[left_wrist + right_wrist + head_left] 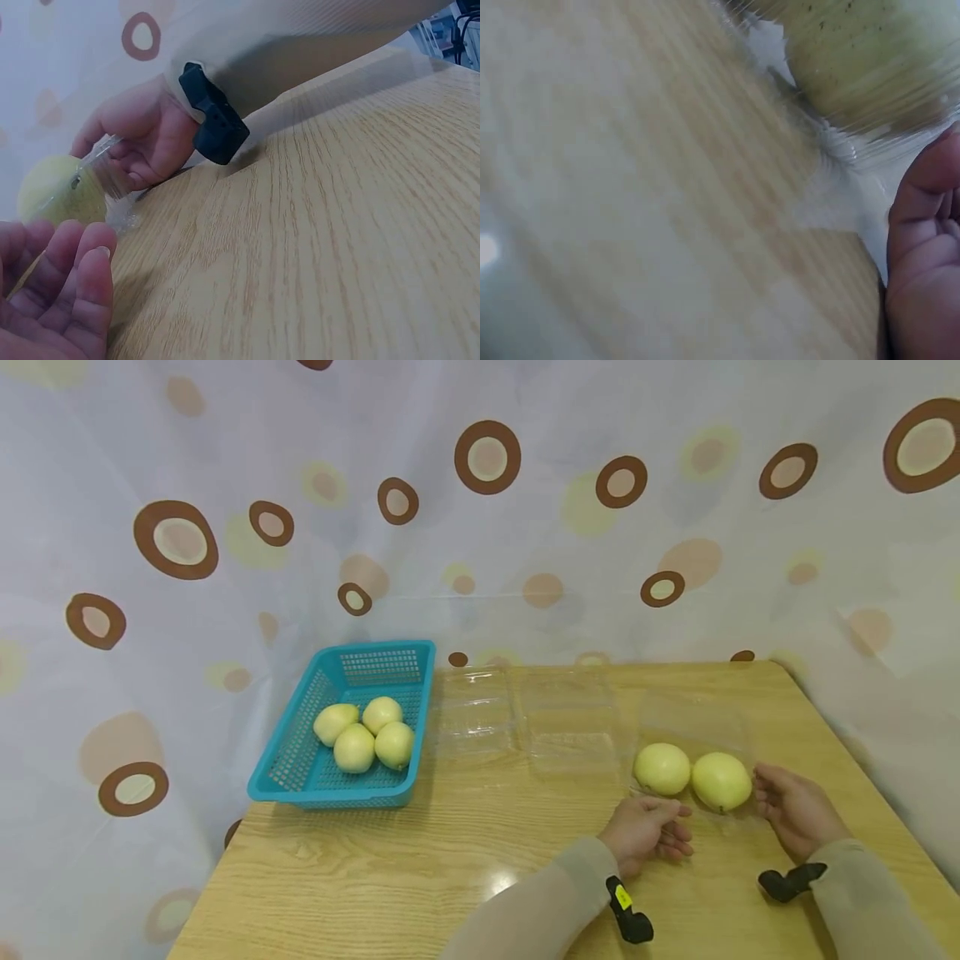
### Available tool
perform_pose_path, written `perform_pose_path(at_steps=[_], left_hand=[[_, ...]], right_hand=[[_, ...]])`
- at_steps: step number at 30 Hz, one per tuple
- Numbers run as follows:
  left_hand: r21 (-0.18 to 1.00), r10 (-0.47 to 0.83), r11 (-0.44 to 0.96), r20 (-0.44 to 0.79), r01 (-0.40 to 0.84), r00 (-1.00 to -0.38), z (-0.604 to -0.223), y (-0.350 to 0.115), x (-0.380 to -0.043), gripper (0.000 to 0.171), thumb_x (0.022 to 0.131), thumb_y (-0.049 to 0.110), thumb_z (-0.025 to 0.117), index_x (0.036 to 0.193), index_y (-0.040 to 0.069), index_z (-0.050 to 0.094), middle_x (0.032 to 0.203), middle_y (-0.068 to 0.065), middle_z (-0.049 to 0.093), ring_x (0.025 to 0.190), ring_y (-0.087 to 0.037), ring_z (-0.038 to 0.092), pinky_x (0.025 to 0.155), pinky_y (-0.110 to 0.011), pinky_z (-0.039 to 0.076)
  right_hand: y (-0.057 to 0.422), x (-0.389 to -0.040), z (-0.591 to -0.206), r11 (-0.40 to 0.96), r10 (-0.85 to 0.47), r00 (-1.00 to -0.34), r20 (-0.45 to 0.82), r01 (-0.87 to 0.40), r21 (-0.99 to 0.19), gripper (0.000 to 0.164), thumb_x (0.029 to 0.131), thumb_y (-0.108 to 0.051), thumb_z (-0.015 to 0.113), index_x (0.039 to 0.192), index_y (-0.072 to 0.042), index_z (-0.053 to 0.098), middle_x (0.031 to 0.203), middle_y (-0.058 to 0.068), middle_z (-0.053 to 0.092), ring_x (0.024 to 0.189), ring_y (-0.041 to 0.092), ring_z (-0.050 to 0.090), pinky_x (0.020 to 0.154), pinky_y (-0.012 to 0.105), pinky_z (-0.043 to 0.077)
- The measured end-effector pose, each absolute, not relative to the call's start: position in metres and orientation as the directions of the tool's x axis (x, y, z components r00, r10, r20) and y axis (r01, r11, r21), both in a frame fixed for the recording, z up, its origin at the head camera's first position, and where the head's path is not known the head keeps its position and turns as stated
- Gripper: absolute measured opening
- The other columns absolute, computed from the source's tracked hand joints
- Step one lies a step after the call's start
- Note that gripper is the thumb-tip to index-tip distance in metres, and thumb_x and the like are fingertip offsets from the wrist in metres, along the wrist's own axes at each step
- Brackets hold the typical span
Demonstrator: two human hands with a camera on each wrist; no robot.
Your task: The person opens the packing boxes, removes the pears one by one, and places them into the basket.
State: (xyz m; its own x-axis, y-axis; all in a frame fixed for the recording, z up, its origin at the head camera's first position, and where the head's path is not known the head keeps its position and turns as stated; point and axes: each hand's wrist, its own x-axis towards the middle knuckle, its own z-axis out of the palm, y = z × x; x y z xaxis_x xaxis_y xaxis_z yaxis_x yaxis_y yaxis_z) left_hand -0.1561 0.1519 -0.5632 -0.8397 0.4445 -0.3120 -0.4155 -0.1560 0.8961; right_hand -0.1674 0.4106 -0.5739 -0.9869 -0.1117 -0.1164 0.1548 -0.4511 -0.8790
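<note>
Two yellow-green pears sit side by side in a clear plastic box at the right of the table. At the box's front left corner is my left hand, palm turned inward and fingers loosely bent with nothing held in them. My right hand is at the box's right side, its bent fingers against the clear wall in the left wrist view. The right wrist view shows a pear behind wrinkled clear plastic, with fingers beside it.
On the left stands a blue plastic basket holding several pears. Between it and the pear box lie two more clear plastic boxes, one on the left and one on the right. A patterned curtain hangs behind the wooden table.
</note>
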Motion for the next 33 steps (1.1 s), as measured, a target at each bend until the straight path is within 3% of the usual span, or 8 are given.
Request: perform_pose_path(at_steps=[6, 14, 21, 29, 33], left_hand=[[0.896, 0.460, -0.159, -0.303, -0.414, -0.835, -0.562, 0.150, -0.157, 0.025, 0.097, 0.024, 0.058, 0.102, 0.006, 0.072, 0.072, -0.005, 0.066, 0.062, -0.018, 0.066, 0.054, -0.025, 0.054], [0.894, 0.470, -0.136, -0.322, -0.428, -0.822, -0.564, 0.152, -0.157, 0.026, 0.098, 0.027, 0.056, 0.101, 0.006, 0.072, 0.072, -0.006, 0.066, 0.063, -0.018, 0.067, 0.054, -0.024, 0.053], [0.911, 0.461, -0.003, -0.364, -0.411, -0.809, -0.558, 0.153, -0.154, 0.028, 0.099, 0.027, 0.054, 0.098, 0.006, 0.072, 0.077, -0.007, 0.069, 0.065, -0.016, 0.065, 0.056, -0.027, 0.052], [0.957, 0.556, 0.256, -0.262, -0.138, -0.789, -0.517, 0.142, -0.150, 0.023, 0.097, 0.025, 0.058, 0.098, 0.007, 0.072, 0.077, 0.000, 0.067, 0.067, -0.013, 0.066, 0.062, -0.028, 0.055], [0.908, 0.587, 0.389, -0.115, 0.154, -0.802, -0.491, 0.136, -0.158, 0.022, 0.097, 0.031, 0.058, 0.101, 0.014, 0.072, 0.081, 0.010, 0.065, 0.071, -0.003, 0.061, 0.064, -0.020, 0.051]], right_hand=[[0.408, -0.165, -0.577, -0.466, -0.116, -0.992, -0.047, 0.096, -0.879, 0.023, 0.103, -0.009, 0.042, 0.097, -0.007, 0.064, 0.085, -0.001, 0.062, 0.071, 0.009, 0.057, 0.056, 0.022, 0.049], [0.410, -0.163, -0.579, -0.475, -0.117, -0.992, -0.042, 0.093, -0.875, 0.018, 0.103, -0.008, 0.044, 0.103, -0.007, 0.062, 0.087, 0.000, 0.061, 0.072, 0.009, 0.057, 0.057, 0.024, 0.049], [0.410, -0.162, -0.582, -0.528, -0.119, -0.991, -0.052, 0.108, -0.842, 0.020, 0.102, -0.005, 0.044, 0.102, -0.006, 0.064, 0.086, 0.001, 0.062, 0.072, 0.010, 0.059, 0.058, 0.023, 0.051], [0.408, -0.163, -0.581, -0.510, -0.092, -0.995, -0.049, 0.090, -0.855, 0.016, 0.101, -0.005, 0.047, 0.102, -0.006, 0.064, 0.086, 0.000, 0.062, 0.072, 0.009, 0.058, 0.058, 0.023, 0.051], [0.410, -0.162, -0.581, -0.498, -0.081, -0.995, -0.056, 0.089, -0.863, 0.016, 0.101, -0.007, 0.048, 0.102, -0.008, 0.064, 0.085, 0.000, 0.062, 0.071, 0.008, 0.058, 0.058, 0.023, 0.051]])
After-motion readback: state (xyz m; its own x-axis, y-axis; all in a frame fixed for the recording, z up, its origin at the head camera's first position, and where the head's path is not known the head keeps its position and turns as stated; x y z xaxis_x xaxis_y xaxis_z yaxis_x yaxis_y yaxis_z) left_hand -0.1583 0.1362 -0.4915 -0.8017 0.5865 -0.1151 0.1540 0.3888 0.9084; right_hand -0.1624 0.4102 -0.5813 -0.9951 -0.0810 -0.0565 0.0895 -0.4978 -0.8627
